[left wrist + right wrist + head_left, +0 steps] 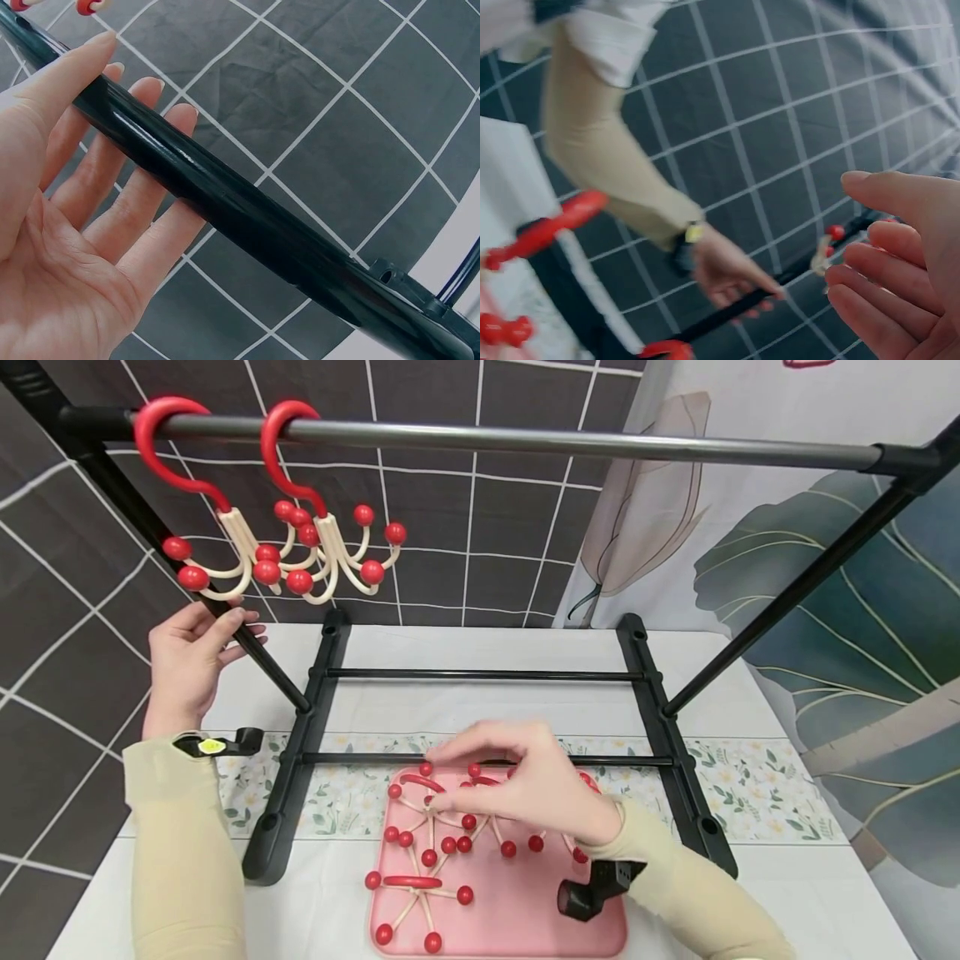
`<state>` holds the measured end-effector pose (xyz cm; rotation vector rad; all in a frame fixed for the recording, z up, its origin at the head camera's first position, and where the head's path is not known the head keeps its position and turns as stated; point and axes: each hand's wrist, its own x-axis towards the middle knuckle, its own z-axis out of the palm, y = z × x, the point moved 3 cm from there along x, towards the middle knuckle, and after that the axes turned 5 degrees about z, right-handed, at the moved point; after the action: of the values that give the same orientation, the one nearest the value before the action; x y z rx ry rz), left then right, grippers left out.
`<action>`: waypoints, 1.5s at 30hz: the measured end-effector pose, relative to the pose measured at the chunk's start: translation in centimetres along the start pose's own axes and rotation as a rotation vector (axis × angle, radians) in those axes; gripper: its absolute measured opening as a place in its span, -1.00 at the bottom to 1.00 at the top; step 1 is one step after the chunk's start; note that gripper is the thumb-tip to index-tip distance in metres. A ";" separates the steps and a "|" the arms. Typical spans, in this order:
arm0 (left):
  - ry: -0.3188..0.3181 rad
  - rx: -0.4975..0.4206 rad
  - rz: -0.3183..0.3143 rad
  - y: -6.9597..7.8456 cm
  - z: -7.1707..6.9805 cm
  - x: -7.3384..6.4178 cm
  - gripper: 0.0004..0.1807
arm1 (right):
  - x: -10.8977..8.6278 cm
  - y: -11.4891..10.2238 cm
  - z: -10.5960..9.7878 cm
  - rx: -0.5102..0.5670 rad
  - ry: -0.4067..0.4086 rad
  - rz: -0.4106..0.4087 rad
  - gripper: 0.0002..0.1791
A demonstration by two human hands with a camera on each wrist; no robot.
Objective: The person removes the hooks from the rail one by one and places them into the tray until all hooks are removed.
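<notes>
Several hooks (pixel 412 882) lie in the tray (pixel 540 935). The nearest one, at the left, has its red bend lying with its long axis across the tray from left to right, and its pale prongs fan out to red balls. Just beyond it, another hook's bend tilts slightly, its right end nearer the person. Those under the right hand (pixel 521 777) are partly covered, so their direction cannot be told in full.

That hand is over the far part of the tray, its fingers loosely bent and the thumb spread away from them; the right wrist view shows it apart from the hooks.

The left hand (pixel 193 656) pinches a black post (pixel 273 668) between thumb and fingers, the fingers slightly parted and passing behind it. The post slants from upper left down to the rack's foot (pixel 288 814).

Two hanging hooks (pixel 330 535) sit near the rail's (pixel 480 439) left end, bends over it, stems pointing down and leaning right. The rack stands on the desk (pixel 772 893), before a dark checked cloth (pixel 427 510).
</notes>
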<state>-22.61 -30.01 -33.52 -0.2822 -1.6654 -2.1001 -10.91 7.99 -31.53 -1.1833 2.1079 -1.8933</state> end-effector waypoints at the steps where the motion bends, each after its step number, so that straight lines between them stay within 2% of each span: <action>1: 0.000 -0.001 0.000 0.0 0.0 0.0 -0.69 | 0.4 -0.3 -0.4 0.014 0.020 0.012 -0.57; 4: 0.000 -0.003 -0.002 -0.1 0.0 0.0 -0.69 | 2.1 -1.5 -1.5 0.014 0.087 -0.039 -0.56; 9: -0.001 -0.005 -0.001 -0.2 0.0 0.0 -0.69 | 5.0 -4.6 -2.5 -0.029 0.178 -0.232 -0.54; 15: -0.004 -0.012 -0.002 -0.2 0.0 0.1 -0.68 | 8.5 -7.9 -3.2 -0.091 0.224 -0.395 -0.52; 19: -0.004 -0.009 -0.003 -0.1 0.0 0.2 -0.68 | 10.8 -9.5 -3.3 -0.128 0.232 -0.438 -0.57; 22: -0.004 -0.006 -0.007 -0.1 0.0 0.2 -0.70 | 12.5 -10.3 -3.0 -0.130 0.243 -0.400 -0.58; 27: -0.004 -0.011 -0.013 -0.1 -0.1 0.2 -0.70 | 15.1 -10.7 -2.4 -0.087 0.274 -0.232 -0.57; 33: -0.004 -0.006 -0.014 0.0 -0.1 0.1 -0.69 | 17.8 -9.2 -1.3 -0.109 0.290 -0.019 -0.50; 35: -0.004 0.000 -0.012 0.0 -0.1 0.1 -0.69 | 18.7 -8.5 -1.0 -0.115 0.301 0.017 -0.48; 41: -0.007 0.005 -0.018 -0.1 -0.1 0.1 -0.68 | 20.3 -6.9 -0.7 -0.174 0.311 0.039 -0.48; 45: -0.006 0.007 -0.015 0.0 -0.1 0.1 -0.68 | 20.4 -6.7 -0.7 -0.207 0.311 0.000 -0.51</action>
<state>-22.67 -30.13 -33.55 -0.2748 -1.6832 -2.1058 -22.30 -2.72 -16.86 -0.9711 2.5149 -2.0113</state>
